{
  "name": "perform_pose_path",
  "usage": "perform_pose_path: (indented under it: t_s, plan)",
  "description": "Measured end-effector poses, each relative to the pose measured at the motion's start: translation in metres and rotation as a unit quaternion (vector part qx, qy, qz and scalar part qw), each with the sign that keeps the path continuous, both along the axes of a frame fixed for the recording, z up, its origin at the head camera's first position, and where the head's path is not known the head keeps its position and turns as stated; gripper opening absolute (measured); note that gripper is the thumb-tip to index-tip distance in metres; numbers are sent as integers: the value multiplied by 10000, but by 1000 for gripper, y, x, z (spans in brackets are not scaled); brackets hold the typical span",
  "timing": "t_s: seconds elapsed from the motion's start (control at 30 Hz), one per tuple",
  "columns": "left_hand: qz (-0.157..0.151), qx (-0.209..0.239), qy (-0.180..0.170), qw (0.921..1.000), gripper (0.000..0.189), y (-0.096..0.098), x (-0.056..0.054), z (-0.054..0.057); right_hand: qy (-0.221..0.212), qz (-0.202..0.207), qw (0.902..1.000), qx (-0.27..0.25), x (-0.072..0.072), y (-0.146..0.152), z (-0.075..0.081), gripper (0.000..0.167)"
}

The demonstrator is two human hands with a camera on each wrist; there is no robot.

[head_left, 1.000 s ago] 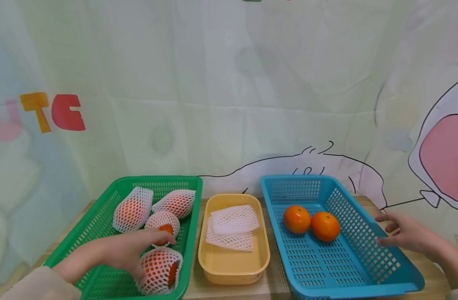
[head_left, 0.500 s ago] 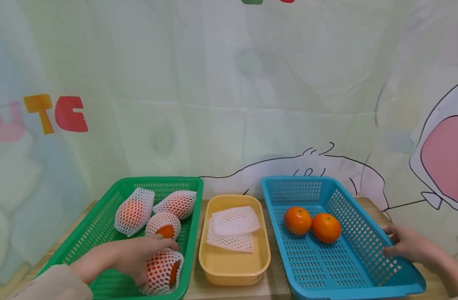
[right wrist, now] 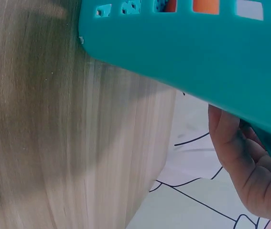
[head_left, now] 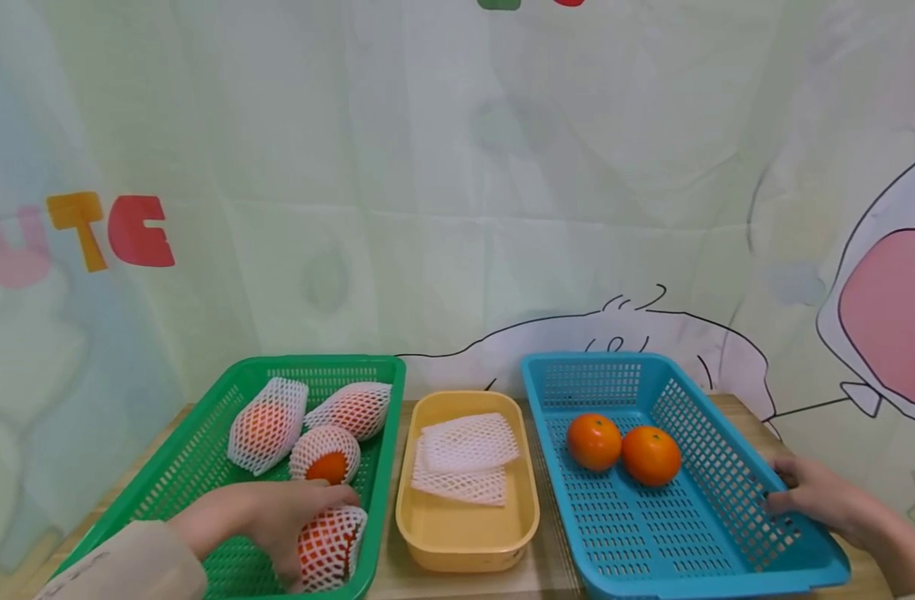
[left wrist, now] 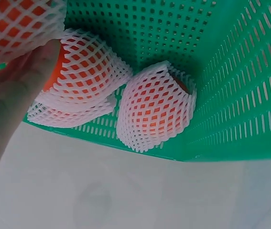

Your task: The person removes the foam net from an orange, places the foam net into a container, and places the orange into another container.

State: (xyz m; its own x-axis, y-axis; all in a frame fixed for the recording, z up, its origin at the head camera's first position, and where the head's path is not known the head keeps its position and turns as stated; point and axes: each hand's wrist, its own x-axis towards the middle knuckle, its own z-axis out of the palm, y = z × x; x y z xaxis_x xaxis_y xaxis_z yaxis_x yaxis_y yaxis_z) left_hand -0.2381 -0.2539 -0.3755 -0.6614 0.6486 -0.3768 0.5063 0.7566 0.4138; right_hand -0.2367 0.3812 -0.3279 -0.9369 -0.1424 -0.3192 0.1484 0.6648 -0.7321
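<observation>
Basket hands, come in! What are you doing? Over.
Left hand grips nearest netted orange, green basket. Right hand holds right rim of blue basket. Second netted orange close behind, maybe crowding.

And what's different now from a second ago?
The left grip moved slightly nearer the person and now holds the nearest netted fruit. The right grip came down and took hold of the blue basket's rim. The bare fruits, yellow tub and other netted fruits stayed put.

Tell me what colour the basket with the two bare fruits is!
The basket is bright blue; it shows best in the head view.
</observation>
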Motion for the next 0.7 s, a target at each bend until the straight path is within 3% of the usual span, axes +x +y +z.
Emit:
perform_pose_path:
  t_s: [0.03,0.23,0.37,0.5,0.7]
  plan:
    - [-76,-78,34,9999,90,1,1,3,-3,8,10000,-17,-1,0,0,51]
    - [345,-287,-213,9988,85,20,21,36,14,-18,10000,59,-2,-3,-1,52]
    - [919,-457,-442,9937,82,36,36,57,-6,-96,9999,134,-2,-4,-1,53]
    - [1078,-553,-612,9907,79,41,39,62,-16,-55,9999,146,-2,-4,0,53]
    - [1083,-495,-726,9902,77,42,37,63,-35,-33,9999,130,-2,-5,1,55]
